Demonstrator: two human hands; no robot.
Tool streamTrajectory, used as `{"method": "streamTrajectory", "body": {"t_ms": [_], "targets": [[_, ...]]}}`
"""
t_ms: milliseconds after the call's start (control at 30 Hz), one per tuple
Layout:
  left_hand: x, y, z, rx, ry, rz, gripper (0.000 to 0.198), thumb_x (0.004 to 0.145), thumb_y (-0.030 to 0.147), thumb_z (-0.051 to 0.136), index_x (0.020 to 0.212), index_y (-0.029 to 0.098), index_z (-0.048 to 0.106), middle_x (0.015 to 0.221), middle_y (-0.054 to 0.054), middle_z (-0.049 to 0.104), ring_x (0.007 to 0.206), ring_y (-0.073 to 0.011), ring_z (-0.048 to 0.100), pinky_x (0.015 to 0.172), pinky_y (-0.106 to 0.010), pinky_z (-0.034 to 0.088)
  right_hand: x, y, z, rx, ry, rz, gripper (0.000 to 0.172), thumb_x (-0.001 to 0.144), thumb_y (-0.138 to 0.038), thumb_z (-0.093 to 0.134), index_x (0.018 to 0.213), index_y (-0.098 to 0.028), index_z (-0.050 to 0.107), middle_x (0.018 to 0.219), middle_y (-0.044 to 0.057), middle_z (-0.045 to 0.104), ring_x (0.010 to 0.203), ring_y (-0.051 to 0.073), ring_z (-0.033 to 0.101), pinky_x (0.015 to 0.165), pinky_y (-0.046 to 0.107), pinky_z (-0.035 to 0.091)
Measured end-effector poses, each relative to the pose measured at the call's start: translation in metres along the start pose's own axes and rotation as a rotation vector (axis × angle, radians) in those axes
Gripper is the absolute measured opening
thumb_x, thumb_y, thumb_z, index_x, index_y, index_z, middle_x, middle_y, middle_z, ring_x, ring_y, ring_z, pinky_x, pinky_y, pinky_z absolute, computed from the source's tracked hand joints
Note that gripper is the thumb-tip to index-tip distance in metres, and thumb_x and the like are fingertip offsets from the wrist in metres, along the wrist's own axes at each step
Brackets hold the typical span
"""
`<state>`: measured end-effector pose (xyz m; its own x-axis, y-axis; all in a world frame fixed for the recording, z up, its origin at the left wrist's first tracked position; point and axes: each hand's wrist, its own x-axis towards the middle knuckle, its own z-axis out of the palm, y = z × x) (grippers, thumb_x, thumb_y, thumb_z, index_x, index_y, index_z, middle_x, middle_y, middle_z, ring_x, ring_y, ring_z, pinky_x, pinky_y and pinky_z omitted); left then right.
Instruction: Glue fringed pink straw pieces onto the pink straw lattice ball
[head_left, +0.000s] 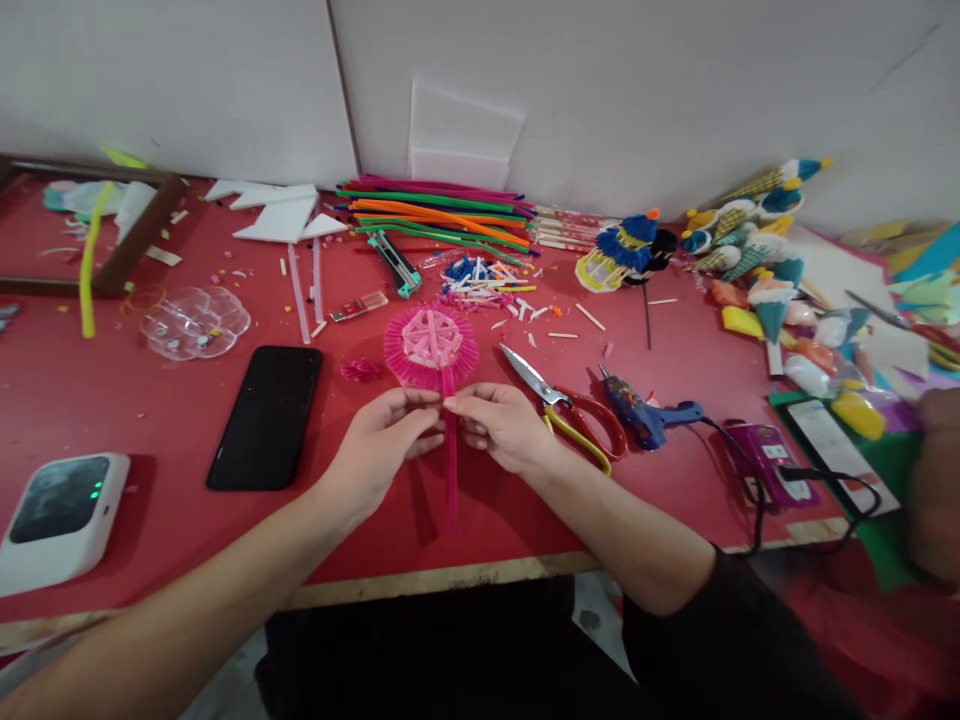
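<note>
Pink pleated disc (430,347), left of the scissors (553,393), looks largely built, rim (466,350) and spokes (431,325) placed; left hand (379,440) and right hand (501,425) pinch its stem (451,470), whose fixing I cannot tell.

Landmark: scissors (556,397), on table (375,540) | left: craft wheel (431,345), stem (451,480) between left hand (379,440) and right hand (510,425) | farther left: phone (266,418), then display device (64,515) | just right: glue gun (637,405), then box (765,440) | behind-left: utility knife (394,262), pipe cleaners (442,213) beyond it | behind-right, well apart: cone crafts (742,250) | farthest behind: wall (637,100)
</note>
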<state>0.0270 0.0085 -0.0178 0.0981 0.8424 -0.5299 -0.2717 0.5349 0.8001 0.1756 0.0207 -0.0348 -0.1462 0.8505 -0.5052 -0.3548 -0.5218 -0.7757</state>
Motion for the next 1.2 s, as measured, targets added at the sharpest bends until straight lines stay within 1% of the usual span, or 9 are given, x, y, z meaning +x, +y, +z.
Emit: {"method": "streamTrajectory", "body": {"t_ms": [167, 267, 400, 667, 767, 867, 1000, 1100, 1200], "targets": [[0.001, 0.006, 0.008, -0.116, 0.058, -0.075, 0.01, 0.078, 0.013, 0.076, 0.078, 0.015, 0.067, 0.079, -0.002, 0.073, 0.067, -0.0118, 0.07, 0.071, -0.026, 0.06, -0.003, -0.003, -0.002, -0.015, -0.002, -0.013, 0.038, 0.044, -0.034, 0.095, 0.056, -0.017, 0.063, 0.038, -0.012, 0.041, 0.038, 0.002, 0.029, 0.036, 0.018, 0.022], [0.007, 0.007, 0.01, -0.185, 0.121, -0.041, 0.012, 0.079, 0.015, 0.076, 0.076, 0.016, 0.065, 0.082, -0.004, 0.075, 0.071, -0.0138, 0.072, 0.072, -0.028, 0.061, -0.004, -0.003, -0.004, -0.018, 0.0, -0.014, 0.039, 0.043, -0.034, 0.095, 0.057, -0.017, 0.063, 0.039, -0.012, 0.041, 0.039, 0.002, 0.028, 0.036, 0.018, 0.021], [0.014, 0.013, 0.008, -0.194, 0.183, -0.021, 0.012, 0.081, 0.012, 0.071, 0.073, 0.017, 0.063, 0.075, -0.001, 0.073, 0.067, -0.012, 0.071, 0.069, -0.025, 0.06, -0.006, 0.0, -0.006, -0.017, -0.003, -0.024, 0.037, 0.045, -0.033, 0.095, 0.059, -0.017, 0.064, 0.041, -0.011, 0.043, 0.04, 0.002, 0.029, 0.037, 0.019, 0.021], [0.017, 0.028, -0.005, 0.029, 0.063, -0.099, 0.017, 0.078, 0.009, 0.068, 0.064, 0.017, 0.062, 0.063, -0.001, 0.068, 0.059, -0.0123, 0.067, 0.064, -0.025, 0.059, -0.018, 0.021, 0.01, 0.08, -0.02, 0.0, 0.039, 0.048, -0.041, 0.092, 0.061, -0.018, 0.064, 0.041, -0.011, 0.041, 0.039, 0.004, 0.03, 0.037, 0.02, 0.023], [0.009, 0.024, -0.01, 0.053, 0.048, -0.094, 0.015, 0.078, 0.018, 0.074, 0.066, 0.016, 0.066, 0.064, -0.002, 0.068, 0.059, -0.0125, 0.065, 0.062, -0.025, 0.058, -0.025, 0.029, 0.017, 0.118, -0.012, -0.009, 0.037, 0.05, -0.042, 0.091, 0.062, -0.019, 0.064, 0.043, -0.01, 0.042, 0.04, 0.005, 0.032, 0.037, 0.021, 0.026], [-0.005, 0.013, -0.013, 0.112, -0.004, -0.036, 0.02, 0.071, 0.031, 0.083, 0.07, 0.016, 0.071, 0.072, -0.002, 0.071, 0.065, -0.0128, 0.066, 0.058, -0.022, 0.055, -0.028, 0.034, 0.02, 0.142, 0.008, -0.04, 0.038, 0.051, -0.044, 0.091, 0.062, -0.019, 0.065, 0.046, -0.009, 0.044, 0.04, 0.004, 0.033, 0.037, 0.022, 0.027], [-0.019, 0.0, -0.013, 0.122, 0.048, -0.01, 0.029, 0.056, 0.033, 0.092, 0.076, 0.018, 0.076, 0.075, 0.0, 0.072, 0.064, -0.0115, 0.064, 0.052, -0.019, 0.051, -0.029, 0.038, 0.019, 0.085, -0.014, -0.114, 0.043, 0.055, -0.053, 0.091, 0.065, -0.018, 0.067, 0.049, -0.008, 0.049, 0.039, 0.005, 0.037, 0.038, 0.023, 0.03], [-0.021, 0.001, -0.011, 0.109, 0.074, -0.057, 0.031, 0.052, 0.032, 0.092, 0.073, 0.018, 0.076, 0.072, 0.001, 0.071, 0.059, -0.0104, 0.062, 0.047, -0.017, 0.047, -0.028, 0.038, 0.015, -0.035, -0.036, -0.163, 0.044, 0.061, -0.058, 0.087, 0.067, -0.018, 0.068, 0.047, -0.008, 0.05, 0.039, 0.006, 0.04, 0.039, 0.023, 0.03], [-0.018, 0.006, -0.011, 0.115, 0.039, -0.085, 0.029, 0.051, 0.032, 0.091, 0.07, 0.017, 0.075, 0.067, 0.001, 0.069, 0.056, -0.0097, 0.06, 0.045, -0.018, 0.047, -0.029, 0.032, 0.009, -0.229, -0.088, -0.239, 0.038, 0.07, -0.055, 0.083, 0.071, -0.019, 0.07, 0.049, -0.006, 0.055, 0.041, 0.008, 0.045, 0.042, 0.023, 0.034]]}}
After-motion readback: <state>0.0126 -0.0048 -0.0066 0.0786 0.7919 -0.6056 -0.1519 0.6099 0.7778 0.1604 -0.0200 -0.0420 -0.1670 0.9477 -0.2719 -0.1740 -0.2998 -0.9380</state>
